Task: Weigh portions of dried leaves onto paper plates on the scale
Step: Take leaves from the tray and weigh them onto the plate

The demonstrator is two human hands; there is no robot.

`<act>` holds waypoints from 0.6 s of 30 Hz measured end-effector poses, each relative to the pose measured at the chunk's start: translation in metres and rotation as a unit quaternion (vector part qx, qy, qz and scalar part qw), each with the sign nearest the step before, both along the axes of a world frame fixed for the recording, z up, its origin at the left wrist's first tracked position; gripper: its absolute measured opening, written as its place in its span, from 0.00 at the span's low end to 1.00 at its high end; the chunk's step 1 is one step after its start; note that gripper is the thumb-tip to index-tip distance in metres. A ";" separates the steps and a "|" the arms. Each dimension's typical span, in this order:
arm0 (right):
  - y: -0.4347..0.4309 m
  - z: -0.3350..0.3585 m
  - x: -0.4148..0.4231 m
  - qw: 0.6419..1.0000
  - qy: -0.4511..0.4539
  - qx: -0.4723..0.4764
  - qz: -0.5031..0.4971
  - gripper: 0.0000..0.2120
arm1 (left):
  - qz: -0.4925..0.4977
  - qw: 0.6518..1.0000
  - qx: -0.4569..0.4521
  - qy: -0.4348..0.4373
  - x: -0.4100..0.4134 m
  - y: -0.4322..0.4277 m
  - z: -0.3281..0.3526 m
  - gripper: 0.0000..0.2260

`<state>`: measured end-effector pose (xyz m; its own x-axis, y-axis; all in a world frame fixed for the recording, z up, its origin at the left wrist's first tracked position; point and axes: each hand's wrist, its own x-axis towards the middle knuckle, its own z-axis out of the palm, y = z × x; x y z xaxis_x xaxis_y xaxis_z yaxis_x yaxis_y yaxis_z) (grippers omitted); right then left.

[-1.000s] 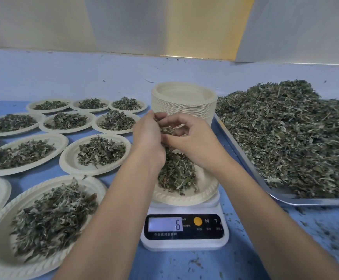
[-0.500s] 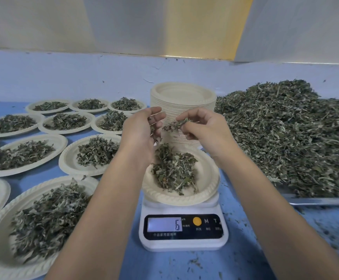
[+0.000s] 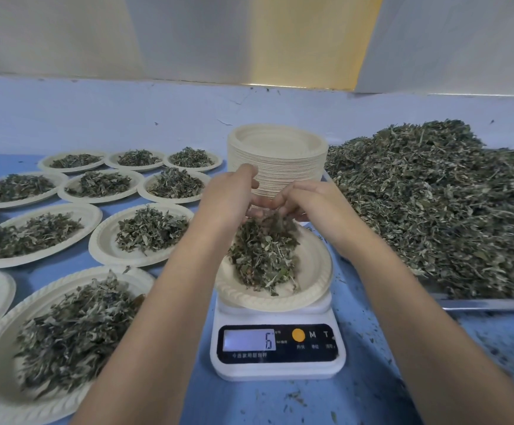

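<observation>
A white digital scale (image 3: 277,348) stands on the blue table, its display reading 6. It carries a paper plate (image 3: 315,271) with a small heap of dried leaves (image 3: 261,256). Both my hands hover close together just above the heap's far side. My right hand (image 3: 314,204) pinches a few dried leaves in its fingertips, and these hang down onto the heap. My left hand (image 3: 231,197) has loosely curled fingers meeting the right fingertips; I see nothing gripped in it.
A tall stack of unused paper plates (image 3: 277,148) stands right behind my hands. A metal tray (image 3: 488,303) piled with loose dried leaves (image 3: 433,210) fills the right. Several filled plates (image 3: 145,234) cover the table to the left. Leaf crumbs lie around the scale.
My hands parted above the plate, the right one lifting a pinch of leaves, then came back together lower over the heap. The scale still reads 6.
</observation>
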<state>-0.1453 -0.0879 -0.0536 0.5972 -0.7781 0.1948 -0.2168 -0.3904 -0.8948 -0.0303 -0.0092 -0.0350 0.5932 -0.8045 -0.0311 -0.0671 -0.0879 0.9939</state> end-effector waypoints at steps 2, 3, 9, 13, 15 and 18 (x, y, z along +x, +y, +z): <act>-0.002 -0.002 -0.001 1.000 -0.007 0.014 0.010 0.12 | 0.000 1.000 0.006 -0.014 0.000 -0.001 0.000 0.14; -0.003 -0.003 -0.001 1.000 -0.010 0.018 0.008 0.13 | 0.000 1.000 0.009 -0.026 0.000 -0.001 0.000 0.15; -0.005 -0.004 0.001 0.999 -0.040 0.004 -0.015 0.11 | 0.005 0.999 0.002 -0.041 -0.001 -0.001 0.000 0.18; -0.005 -0.005 0.002 0.996 -0.055 -0.048 -0.045 0.11 | 0.005 1.000 -0.022 -0.020 -0.002 0.001 0.002 0.17; -0.005 -0.005 0.002 0.996 -0.056 -0.054 -0.030 0.11 | 0.006 0.999 -0.044 -0.002 -0.002 0.002 0.004 0.16; -0.007 -0.007 0.004 0.996 -0.063 -0.051 -0.027 0.11 | 0.009 0.998 -0.065 0.020 -0.004 0.004 0.006 0.15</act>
